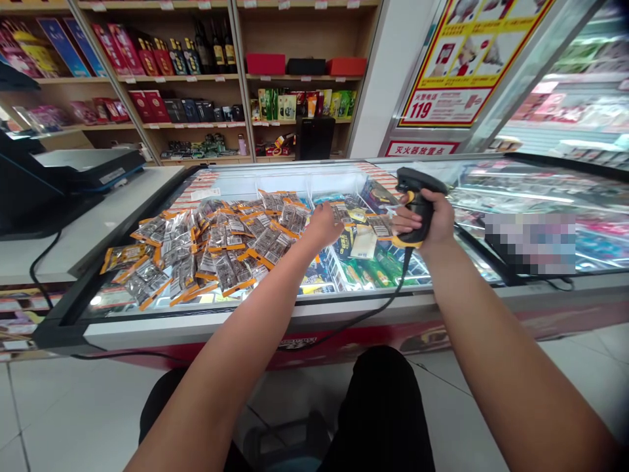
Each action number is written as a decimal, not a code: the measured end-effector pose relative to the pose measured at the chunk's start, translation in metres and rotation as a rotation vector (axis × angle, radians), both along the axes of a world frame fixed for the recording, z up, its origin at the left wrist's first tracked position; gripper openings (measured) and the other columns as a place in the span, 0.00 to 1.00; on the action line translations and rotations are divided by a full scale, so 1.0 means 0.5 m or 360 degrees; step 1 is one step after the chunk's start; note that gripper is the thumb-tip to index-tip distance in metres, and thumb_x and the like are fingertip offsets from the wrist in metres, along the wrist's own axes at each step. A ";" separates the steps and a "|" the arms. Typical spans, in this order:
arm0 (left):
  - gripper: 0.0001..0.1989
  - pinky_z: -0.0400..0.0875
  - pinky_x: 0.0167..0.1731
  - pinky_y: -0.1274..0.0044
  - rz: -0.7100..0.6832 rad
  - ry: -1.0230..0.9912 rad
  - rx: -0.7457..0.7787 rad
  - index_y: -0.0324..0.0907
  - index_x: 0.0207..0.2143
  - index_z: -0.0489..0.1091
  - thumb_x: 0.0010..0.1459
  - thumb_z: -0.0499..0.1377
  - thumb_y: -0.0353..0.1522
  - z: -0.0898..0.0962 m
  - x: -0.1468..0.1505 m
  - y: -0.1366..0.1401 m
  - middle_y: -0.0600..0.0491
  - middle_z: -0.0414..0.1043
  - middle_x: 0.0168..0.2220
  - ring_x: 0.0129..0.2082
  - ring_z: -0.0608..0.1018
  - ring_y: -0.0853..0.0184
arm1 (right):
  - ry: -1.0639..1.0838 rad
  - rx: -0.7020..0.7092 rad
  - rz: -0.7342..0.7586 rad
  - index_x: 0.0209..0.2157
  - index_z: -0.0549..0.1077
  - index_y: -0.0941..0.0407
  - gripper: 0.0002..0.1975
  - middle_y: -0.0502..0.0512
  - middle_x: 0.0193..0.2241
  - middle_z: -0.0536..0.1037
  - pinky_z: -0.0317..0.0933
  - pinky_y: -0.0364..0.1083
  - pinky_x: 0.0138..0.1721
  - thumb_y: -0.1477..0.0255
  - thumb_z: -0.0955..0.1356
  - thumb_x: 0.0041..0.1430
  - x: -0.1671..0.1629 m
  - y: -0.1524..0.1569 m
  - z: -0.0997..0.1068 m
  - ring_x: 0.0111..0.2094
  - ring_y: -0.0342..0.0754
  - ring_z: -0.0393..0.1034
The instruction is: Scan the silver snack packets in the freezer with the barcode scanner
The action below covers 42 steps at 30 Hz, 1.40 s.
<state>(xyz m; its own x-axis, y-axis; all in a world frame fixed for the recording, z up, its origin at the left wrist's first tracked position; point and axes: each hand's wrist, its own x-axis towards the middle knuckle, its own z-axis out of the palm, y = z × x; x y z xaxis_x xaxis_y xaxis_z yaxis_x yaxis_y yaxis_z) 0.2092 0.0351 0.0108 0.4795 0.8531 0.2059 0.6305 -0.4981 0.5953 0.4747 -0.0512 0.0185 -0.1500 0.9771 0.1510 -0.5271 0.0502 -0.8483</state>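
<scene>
Right hand (pixel 439 219) clamped around scanner (pixel 417 182), packets (pixel 228 237) piled beside left hand (pixel 324 226), its grip unclear

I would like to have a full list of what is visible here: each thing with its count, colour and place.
Packets: many, orange-edged, heaped mostly on the left of the freezer
Scanner: one, black and yellow, in the right hand
Cable: one, black, hanging from the scanner
Freezer: one, white-framed, red front, before the person
Goods: many, mixed colours, inside it
Shelving: one wall unit, brown, behind, stocked
Poster: one, yellow and red, back right
Counter: one, pale, left
Pixelated area: one, right, unreadable
Legs: two, black-clothed, below
Left hand: one, bare, by the packets; grip unclear
Right hand: one, bare, around the scanner
</scene>
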 end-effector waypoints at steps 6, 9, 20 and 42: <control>0.28 0.61 0.80 0.51 -0.0413 0.0685 0.0131 0.43 0.76 0.68 0.80 0.56 0.42 -0.005 0.013 -0.050 0.37 0.53 0.86 0.84 0.61 0.43 | 0.0503 0.0111 -0.0014 0.38 0.65 0.48 0.19 0.43 0.20 0.65 0.58 0.45 0.25 0.71 0.79 0.58 0.048 0.010 -0.021 0.21 0.42 0.53; 0.33 0.54 0.83 0.51 -0.0636 0.0791 0.0203 0.42 0.82 0.60 0.82 0.50 0.44 -0.016 0.043 -0.066 0.41 0.42 0.89 0.87 0.53 0.43 | 0.0610 0.0072 -0.0047 0.38 0.68 0.47 0.18 0.45 0.20 0.71 0.56 0.48 0.25 0.71 0.80 0.58 0.051 0.006 -0.025 0.21 0.44 0.54; 0.27 0.65 0.74 0.50 0.0476 0.0473 0.0326 0.37 0.74 0.68 0.76 0.54 0.32 0.047 -0.030 -0.035 0.29 0.67 0.77 0.78 0.67 0.38 | 0.0580 0.0031 0.0177 0.41 0.66 0.48 0.16 0.44 0.21 0.62 0.64 0.46 0.27 0.72 0.76 0.63 0.041 0.006 -0.018 0.22 0.44 0.53; 0.30 0.78 0.65 0.64 0.0269 -0.0268 0.0064 0.44 0.76 0.73 0.75 0.68 0.37 0.070 -0.101 0.045 0.40 0.83 0.67 0.67 0.83 0.48 | -0.0717 -0.0439 0.0552 0.45 0.71 0.53 0.21 0.41 0.18 0.63 0.49 0.40 0.18 0.51 0.75 0.72 -0.055 -0.032 -0.014 0.17 0.39 0.44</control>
<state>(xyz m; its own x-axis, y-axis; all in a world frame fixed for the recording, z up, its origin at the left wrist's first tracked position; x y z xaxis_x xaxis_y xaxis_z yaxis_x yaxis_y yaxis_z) 0.1585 0.0574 0.0457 0.2865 0.9077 0.3064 0.6007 -0.4194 0.6806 0.4474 -0.0674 0.0116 -0.4555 0.8541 -0.2512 -0.0614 -0.3116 -0.9482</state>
